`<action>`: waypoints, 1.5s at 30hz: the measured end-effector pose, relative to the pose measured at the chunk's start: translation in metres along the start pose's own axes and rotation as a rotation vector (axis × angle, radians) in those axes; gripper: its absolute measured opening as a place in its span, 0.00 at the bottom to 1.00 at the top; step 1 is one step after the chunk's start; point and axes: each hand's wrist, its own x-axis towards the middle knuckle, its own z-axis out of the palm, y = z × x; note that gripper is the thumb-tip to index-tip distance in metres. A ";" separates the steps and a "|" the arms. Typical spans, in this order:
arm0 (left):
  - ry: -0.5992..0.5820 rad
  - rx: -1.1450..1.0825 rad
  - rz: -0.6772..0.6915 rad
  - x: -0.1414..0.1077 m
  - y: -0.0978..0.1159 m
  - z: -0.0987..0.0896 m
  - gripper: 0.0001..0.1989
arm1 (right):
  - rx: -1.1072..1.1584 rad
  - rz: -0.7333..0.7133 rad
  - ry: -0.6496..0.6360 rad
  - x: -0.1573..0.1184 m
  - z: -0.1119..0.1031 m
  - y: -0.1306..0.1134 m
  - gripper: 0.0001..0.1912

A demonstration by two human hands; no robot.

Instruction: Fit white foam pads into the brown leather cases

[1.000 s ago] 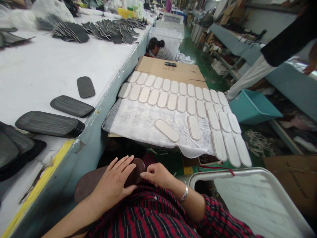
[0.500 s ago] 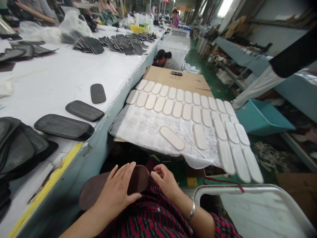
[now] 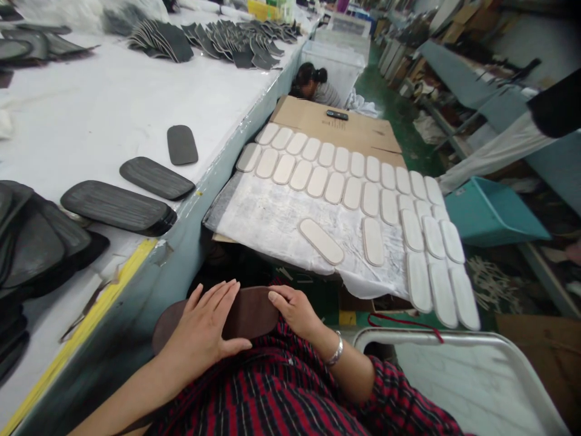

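Since the frame just before, the right hand (image 3: 297,312) has come in from beside the dark brown, round-ended flat piece (image 3: 252,315) and now meets its right end. Its thumb and bent fingers pinch the edge there. The left hand (image 3: 204,327) lies palm down across the middle of the brown piece, fingers spread and thumb held out to the side; both rounded ends show past it. The piece is over the lap, against the red and black plaid clothing (image 3: 254,399). A silver bracelet (image 3: 336,350) circles the right wrist.

Ahead, a low surface under a wrinkled white sheet (image 3: 254,212) carries rows of off-white ovals edged in a darker line (image 3: 334,188). Two more lie nearer the front edge, apart from the rows: one slanted (image 3: 321,241), one nearly straight (image 3: 373,241). Behind the rows, a brown cardboard sheet (image 3: 290,112) bears a small black oblong device (image 3: 337,114). Past it is a person with dark, tied hair (image 3: 311,79).

To the left, the white tabletop (image 3: 91,115) holds a stack of dark grey ovals (image 3: 113,203), a grey streaked oval (image 3: 157,177) just beside it, and a shorter plain grey one (image 3: 182,145) farther back. A larger dark heap (image 3: 40,242) sits at the left. At the right are a teal bin (image 3: 499,212) and, lower, a pale-rimmed panel (image 3: 476,334) with a red cord (image 3: 403,321) by its far edge.
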 end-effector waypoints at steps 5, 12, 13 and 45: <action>0.027 -0.035 0.014 0.009 0.020 0.000 0.44 | -0.007 -0.005 0.020 -0.005 -0.001 0.001 0.16; -0.015 -0.047 -0.022 0.013 0.024 -0.002 0.43 | 0.083 -0.115 -0.184 -0.018 -0.010 0.008 0.36; -0.030 -0.044 -0.012 0.013 0.022 -0.003 0.45 | 0.097 -0.104 -0.180 -0.018 -0.010 0.009 0.35; 0.318 -1.347 -0.386 -0.095 -0.048 0.047 0.59 | -1.346 -0.724 -0.135 -0.016 0.032 -0.023 0.49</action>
